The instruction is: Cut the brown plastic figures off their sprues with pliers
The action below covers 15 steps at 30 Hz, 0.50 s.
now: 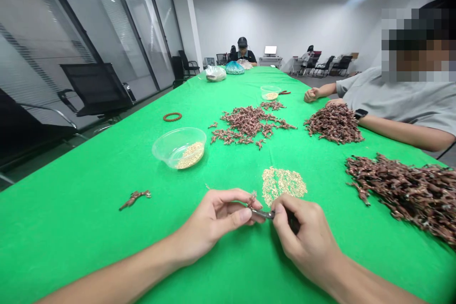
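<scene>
Pliers (263,213) crosswise, tips toward left hand (211,223).

The bare left arm (142,263) slants in from the lower left; the left grip (215,221) is half curled, its palm side turned inward, the left thumb (233,221) extended toward the bent left fingers (230,194) in a pinch; the bare right arm (368,282) comes in from the lower right; the right grip (308,235) shows its back, closed firmly, the right thumb (285,232) beside the curled index finger (297,203); both grips face each other, near but apart.
</scene>
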Each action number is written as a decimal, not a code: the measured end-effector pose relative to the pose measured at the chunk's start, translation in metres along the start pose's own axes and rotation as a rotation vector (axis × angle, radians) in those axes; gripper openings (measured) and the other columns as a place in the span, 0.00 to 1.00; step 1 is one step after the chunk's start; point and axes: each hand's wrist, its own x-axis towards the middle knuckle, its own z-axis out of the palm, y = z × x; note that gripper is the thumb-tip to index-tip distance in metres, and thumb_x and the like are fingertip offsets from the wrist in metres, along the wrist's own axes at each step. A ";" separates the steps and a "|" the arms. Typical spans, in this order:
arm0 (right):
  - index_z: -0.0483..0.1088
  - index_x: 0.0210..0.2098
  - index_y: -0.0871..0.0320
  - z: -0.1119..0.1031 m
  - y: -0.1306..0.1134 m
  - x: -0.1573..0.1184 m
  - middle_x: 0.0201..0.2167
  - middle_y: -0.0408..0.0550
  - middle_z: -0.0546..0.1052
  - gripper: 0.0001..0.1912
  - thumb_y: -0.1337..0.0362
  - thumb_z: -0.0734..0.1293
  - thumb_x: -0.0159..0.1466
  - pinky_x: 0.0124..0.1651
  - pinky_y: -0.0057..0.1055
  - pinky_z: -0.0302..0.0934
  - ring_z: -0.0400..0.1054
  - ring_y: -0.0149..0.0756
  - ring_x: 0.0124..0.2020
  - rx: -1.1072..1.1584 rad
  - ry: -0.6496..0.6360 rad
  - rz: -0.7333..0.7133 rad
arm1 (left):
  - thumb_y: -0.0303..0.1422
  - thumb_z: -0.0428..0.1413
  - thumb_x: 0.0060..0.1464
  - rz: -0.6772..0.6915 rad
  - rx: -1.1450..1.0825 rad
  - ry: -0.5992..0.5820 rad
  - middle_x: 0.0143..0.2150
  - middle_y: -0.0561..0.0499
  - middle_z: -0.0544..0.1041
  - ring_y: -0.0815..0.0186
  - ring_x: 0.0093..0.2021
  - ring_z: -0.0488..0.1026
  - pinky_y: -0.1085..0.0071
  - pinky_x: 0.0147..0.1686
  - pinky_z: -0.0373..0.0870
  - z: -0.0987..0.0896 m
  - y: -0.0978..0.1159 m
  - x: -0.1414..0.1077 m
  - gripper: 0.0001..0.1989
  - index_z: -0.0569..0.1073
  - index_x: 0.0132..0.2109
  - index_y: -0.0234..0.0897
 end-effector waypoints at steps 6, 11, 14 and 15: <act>0.66 0.24 0.58 0.000 0.001 -0.001 0.17 0.38 0.63 0.15 0.63 0.58 0.66 0.25 0.29 0.46 0.56 0.27 0.18 -0.008 -0.009 0.017 | 0.29 0.60 0.60 0.035 0.048 -0.016 0.46 0.45 0.75 0.59 0.47 0.77 0.62 0.52 0.73 -0.001 -0.002 0.000 0.08 0.81 0.44 0.33; 0.66 0.24 0.58 0.001 0.003 -0.001 0.18 0.39 0.64 0.16 0.62 0.58 0.67 0.25 0.30 0.46 0.57 0.27 0.19 0.014 -0.041 0.068 | 0.31 0.59 0.61 0.054 0.110 -0.031 0.45 0.44 0.74 0.59 0.46 0.77 0.65 0.49 0.73 -0.001 -0.002 0.000 0.08 0.81 0.45 0.33; 0.64 0.22 0.57 0.000 0.003 -0.001 0.17 0.39 0.63 0.17 0.61 0.58 0.67 0.25 0.30 0.46 0.56 0.27 0.19 0.025 -0.055 0.081 | 0.31 0.59 0.61 0.056 0.129 -0.040 0.45 0.44 0.74 0.61 0.44 0.77 0.67 0.47 0.73 -0.001 -0.001 0.000 0.08 0.80 0.45 0.33; 0.63 0.22 0.57 -0.001 0.003 -0.001 0.17 0.39 0.62 0.17 0.61 0.58 0.67 0.25 0.30 0.46 0.55 0.27 0.19 0.029 -0.060 0.081 | 0.31 0.58 0.61 0.056 0.131 -0.042 0.45 0.44 0.74 0.61 0.44 0.77 0.67 0.47 0.73 0.000 -0.001 0.000 0.08 0.80 0.45 0.33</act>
